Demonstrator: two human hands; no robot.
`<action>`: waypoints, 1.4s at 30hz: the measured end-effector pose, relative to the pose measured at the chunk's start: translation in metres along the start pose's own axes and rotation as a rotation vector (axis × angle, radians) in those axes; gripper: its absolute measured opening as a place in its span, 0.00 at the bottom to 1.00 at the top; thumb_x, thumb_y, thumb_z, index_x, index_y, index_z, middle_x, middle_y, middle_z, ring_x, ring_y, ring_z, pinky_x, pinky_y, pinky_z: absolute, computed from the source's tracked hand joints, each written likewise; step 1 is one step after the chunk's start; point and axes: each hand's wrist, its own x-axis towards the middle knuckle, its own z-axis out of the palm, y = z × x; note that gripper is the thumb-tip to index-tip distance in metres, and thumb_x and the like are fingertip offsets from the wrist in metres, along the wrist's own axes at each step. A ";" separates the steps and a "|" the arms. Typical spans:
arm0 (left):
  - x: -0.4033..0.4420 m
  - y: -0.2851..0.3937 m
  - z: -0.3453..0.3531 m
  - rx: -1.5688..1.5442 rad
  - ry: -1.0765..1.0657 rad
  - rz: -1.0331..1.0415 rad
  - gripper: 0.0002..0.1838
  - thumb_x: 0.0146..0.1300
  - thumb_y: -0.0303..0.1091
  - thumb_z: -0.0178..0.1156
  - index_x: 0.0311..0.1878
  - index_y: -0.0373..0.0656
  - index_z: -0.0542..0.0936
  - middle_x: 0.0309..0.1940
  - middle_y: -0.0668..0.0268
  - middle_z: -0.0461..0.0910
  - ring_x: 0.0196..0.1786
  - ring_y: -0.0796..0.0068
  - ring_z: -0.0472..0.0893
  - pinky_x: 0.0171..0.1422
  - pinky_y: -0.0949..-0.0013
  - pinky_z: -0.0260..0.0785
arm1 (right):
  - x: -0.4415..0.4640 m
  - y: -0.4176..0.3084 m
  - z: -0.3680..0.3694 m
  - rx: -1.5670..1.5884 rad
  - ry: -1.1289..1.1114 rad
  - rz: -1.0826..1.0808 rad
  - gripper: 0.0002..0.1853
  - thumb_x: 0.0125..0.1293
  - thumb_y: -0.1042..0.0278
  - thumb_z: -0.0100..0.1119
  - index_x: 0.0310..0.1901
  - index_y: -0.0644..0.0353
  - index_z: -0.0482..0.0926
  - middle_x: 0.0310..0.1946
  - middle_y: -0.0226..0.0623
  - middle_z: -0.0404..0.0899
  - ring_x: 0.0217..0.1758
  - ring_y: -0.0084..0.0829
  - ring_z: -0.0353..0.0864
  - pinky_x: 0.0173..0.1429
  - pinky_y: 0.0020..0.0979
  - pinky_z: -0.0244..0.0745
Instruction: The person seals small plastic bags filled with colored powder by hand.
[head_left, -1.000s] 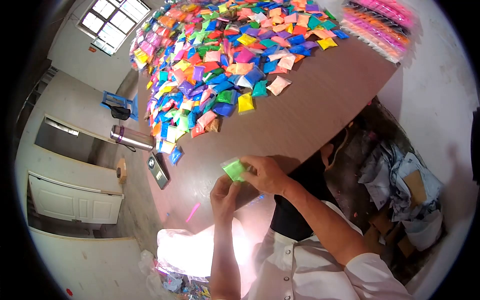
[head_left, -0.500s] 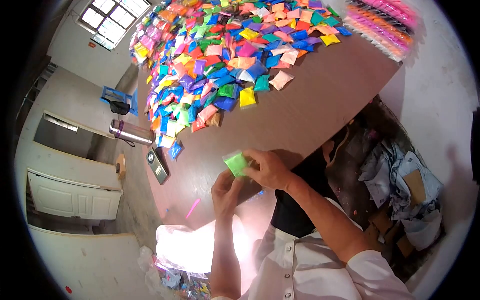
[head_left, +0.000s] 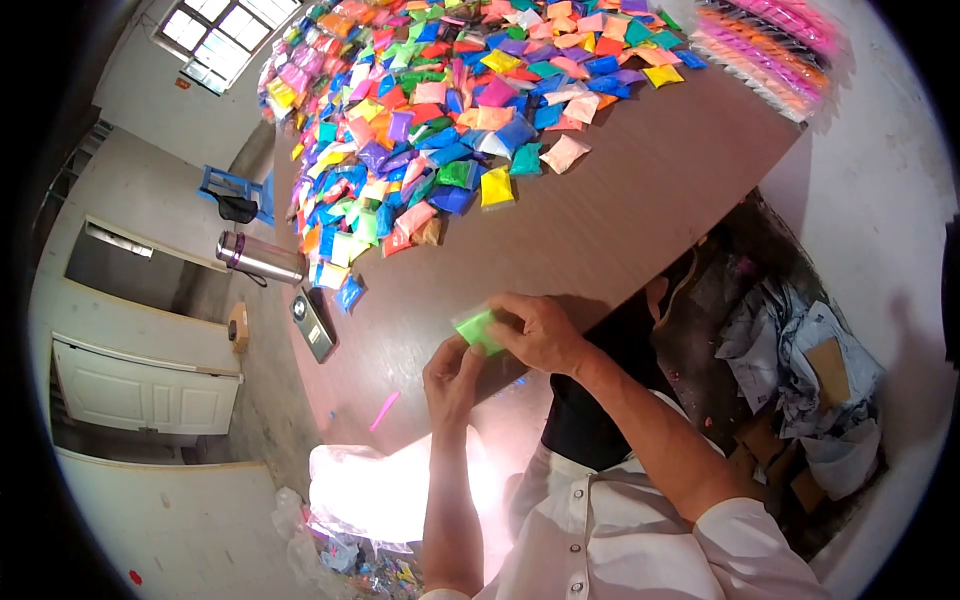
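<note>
A small light-green packet in clear plastic (head_left: 477, 330) is held between both hands above the near part of the brown table (head_left: 600, 235). My left hand (head_left: 452, 378) pinches its lower edge, thumb uppermost. Fingers of my right hand (head_left: 536, 334) close on its right side and cover part of it. What fills the packet cannot be made out. Beyond the hands spreads a large heap of similar packets (head_left: 440, 150) in many colours, with a yellow packet (head_left: 497, 187) at its near edge.
A phone (head_left: 315, 325) and a steel thermos (head_left: 262, 258) lie at the table's left edge. A pink strip (head_left: 384, 411) is near my left hand. Bundled colourful packs (head_left: 765, 50) sit at the far right corner. Crumpled wrapping (head_left: 800, 350) lies below on the right.
The green packet has tilted and shifted slightly right, and my right fingers now cover more of it. Both hands keep their hold.
</note>
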 end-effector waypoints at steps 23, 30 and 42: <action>0.004 -0.015 -0.008 -0.104 -0.017 0.009 0.06 0.76 0.28 0.68 0.51 0.37 0.86 0.41 0.69 0.87 0.42 0.83 0.82 0.51 0.76 0.74 | 0.001 -0.002 0.000 -0.059 -0.040 -0.082 0.06 0.69 0.69 0.66 0.43 0.61 0.86 0.33 0.42 0.85 0.36 0.40 0.86 0.44 0.38 0.80; 0.002 -0.007 -0.005 -0.094 0.025 -0.006 0.07 0.77 0.29 0.67 0.51 0.36 0.86 0.42 0.68 0.88 0.44 0.82 0.83 0.53 0.75 0.75 | 0.000 0.003 0.001 -0.119 -0.039 -0.119 0.05 0.69 0.69 0.66 0.41 0.61 0.85 0.34 0.43 0.85 0.37 0.43 0.87 0.44 0.40 0.80; 0.002 -0.002 0.000 -0.114 0.052 0.001 0.06 0.77 0.30 0.67 0.49 0.37 0.86 0.40 0.70 0.87 0.42 0.84 0.81 0.51 0.77 0.73 | 0.000 0.002 0.003 -0.093 -0.028 -0.125 0.05 0.69 0.70 0.67 0.41 0.61 0.85 0.33 0.44 0.85 0.36 0.43 0.86 0.43 0.39 0.80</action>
